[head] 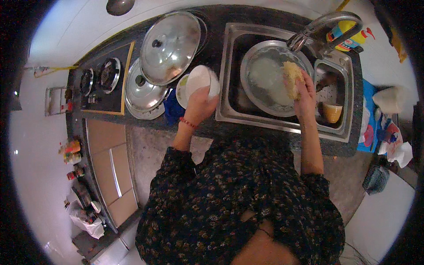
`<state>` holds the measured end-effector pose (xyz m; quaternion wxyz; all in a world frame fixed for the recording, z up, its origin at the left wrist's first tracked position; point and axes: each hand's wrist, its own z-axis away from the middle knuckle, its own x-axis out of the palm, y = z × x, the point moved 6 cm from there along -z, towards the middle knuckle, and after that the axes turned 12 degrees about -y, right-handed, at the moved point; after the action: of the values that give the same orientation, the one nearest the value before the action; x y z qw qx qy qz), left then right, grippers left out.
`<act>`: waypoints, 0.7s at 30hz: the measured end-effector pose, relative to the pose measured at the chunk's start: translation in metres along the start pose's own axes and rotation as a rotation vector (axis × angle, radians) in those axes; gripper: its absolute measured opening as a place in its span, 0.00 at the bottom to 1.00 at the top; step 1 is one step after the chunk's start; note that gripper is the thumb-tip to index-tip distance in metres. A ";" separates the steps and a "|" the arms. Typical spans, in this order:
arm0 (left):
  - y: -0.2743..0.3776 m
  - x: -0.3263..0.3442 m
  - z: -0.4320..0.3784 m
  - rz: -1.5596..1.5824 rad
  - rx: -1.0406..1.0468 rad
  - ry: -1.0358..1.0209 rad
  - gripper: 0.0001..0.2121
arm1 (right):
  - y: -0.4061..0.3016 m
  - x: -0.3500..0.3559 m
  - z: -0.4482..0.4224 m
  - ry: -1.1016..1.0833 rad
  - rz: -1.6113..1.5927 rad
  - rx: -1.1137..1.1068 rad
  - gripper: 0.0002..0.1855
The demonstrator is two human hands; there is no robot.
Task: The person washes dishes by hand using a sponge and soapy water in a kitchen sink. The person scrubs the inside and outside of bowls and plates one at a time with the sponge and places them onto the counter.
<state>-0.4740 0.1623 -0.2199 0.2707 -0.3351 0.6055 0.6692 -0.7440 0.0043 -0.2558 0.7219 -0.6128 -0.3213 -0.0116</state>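
Observation:
My left hand [201, 103], with a red bead bracelet at the wrist, grips a white bowl [197, 79] above the counter, left of the sink. A second pale rim beside it is blurred, so I cannot tell whether it is another bowl. Part of a white dish with a green pattern [181, 88] shows behind it. In my right hand [306, 91] is a tan loofah scrubber [291, 78]. That hand hangs over the right side of a large metal basin [245, 78] in the sink. Cloudy, sudsy water [268, 78] fills the basin.
The faucet [326, 20] arches over the basin's back right. A yellow cup [332, 112] sits in the small side sink [346, 131]. Two metal lids [170, 48] [145, 87] and a blue cloth [174, 106] lie left, near the gas hob [99, 102]. A yellow bottle [351, 38] stands behind.

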 end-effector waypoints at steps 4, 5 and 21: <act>-0.022 0.010 0.012 -0.144 -0.110 -0.116 0.10 | -0.008 -0.024 0.011 0.074 0.047 -0.001 0.19; -0.029 0.014 0.014 -0.162 -0.118 -0.130 0.09 | -0.005 -0.032 0.014 0.090 0.057 0.002 0.19; -0.018 0.031 -0.009 -0.601 -0.163 -0.210 0.12 | 0.009 -0.081 0.055 0.301 0.034 -0.021 0.17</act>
<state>-0.4789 0.1546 -0.2559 0.4891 -0.4486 0.3927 0.6367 -0.8289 0.0247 -0.2997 0.7556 -0.6170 -0.1987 -0.0945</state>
